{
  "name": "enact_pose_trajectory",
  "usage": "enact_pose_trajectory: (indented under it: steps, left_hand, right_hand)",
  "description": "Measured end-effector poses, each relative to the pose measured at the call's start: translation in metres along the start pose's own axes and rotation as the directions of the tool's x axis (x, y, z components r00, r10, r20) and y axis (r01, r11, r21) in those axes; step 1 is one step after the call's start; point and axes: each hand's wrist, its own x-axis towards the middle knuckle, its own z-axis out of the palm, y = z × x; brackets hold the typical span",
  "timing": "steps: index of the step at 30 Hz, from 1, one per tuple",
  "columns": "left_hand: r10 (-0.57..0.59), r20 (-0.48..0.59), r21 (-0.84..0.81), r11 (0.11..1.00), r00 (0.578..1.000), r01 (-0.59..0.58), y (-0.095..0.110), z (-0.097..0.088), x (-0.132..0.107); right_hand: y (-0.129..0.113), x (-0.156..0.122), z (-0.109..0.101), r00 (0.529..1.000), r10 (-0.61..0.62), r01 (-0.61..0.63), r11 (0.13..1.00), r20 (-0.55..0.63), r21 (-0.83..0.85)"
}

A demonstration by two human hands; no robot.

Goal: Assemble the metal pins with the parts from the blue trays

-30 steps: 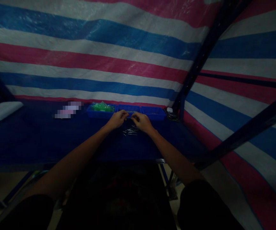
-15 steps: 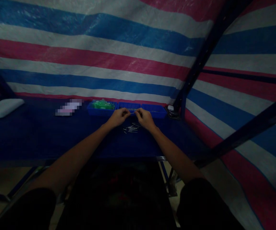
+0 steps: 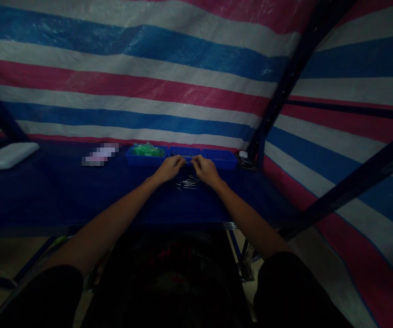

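Note:
My left hand (image 3: 170, 168) and my right hand (image 3: 206, 169) meet over the blue table, fingers closed in a pinch. Between their fingertips runs a thin shiny rod (image 3: 188, 162), held at one end by each hand; its exact kind is too small to make out. Just below the hands, several slim metal pins (image 3: 188, 183) lie loose in a small pile on the table. Behind the fingers stands a blue bin (image 3: 184, 150), partly hidden, with thin metallic pieces in it.
To the left is a blue bin (image 3: 146, 160) of green, clear-wrapped pieces; another blue bin (image 3: 220, 159) stands right. A white device (image 3: 8, 156) and a blurred pinkish item (image 3: 100, 155) lie further left. A blue post (image 3: 260, 148) rises near small dark items (image 3: 247, 161).
Both hands keep nearly the same place and grip, with only slight finger movement at the thin rod. The whole view has shifted slightly.

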Motion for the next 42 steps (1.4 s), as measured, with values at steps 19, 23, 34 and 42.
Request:
enact_pose_trajectory:
  steps: [19,23,34,42]
  left_hand:
    - [-0.034,-0.054,-0.029,0.999,0.998,0.033,0.000,0.001,-0.003]
    - [-0.022,-0.092,-0.093,0.996,0.996,0.014,0.001,0.002,-0.004]
    - [0.003,-0.098,-0.025,1.000,0.995,-0.005,0.004,-0.001,-0.004]
    - [0.045,-0.060,-0.022,0.999,0.997,-0.046,0.001,0.004,-0.004]
  right_hand:
    - [-0.003,-0.002,0.001,0.998,-0.030,0.032,0.999,-0.052,0.037]
    - [-0.002,-0.002,0.001,0.996,-0.037,0.041,0.998,-0.085,0.048]
    - [-0.002,-0.002,0.003,0.996,-0.056,0.063,0.992,-0.069,0.108]
    - [0.014,0.006,-0.014,0.967,0.094,-0.103,0.994,-0.238,-0.025]
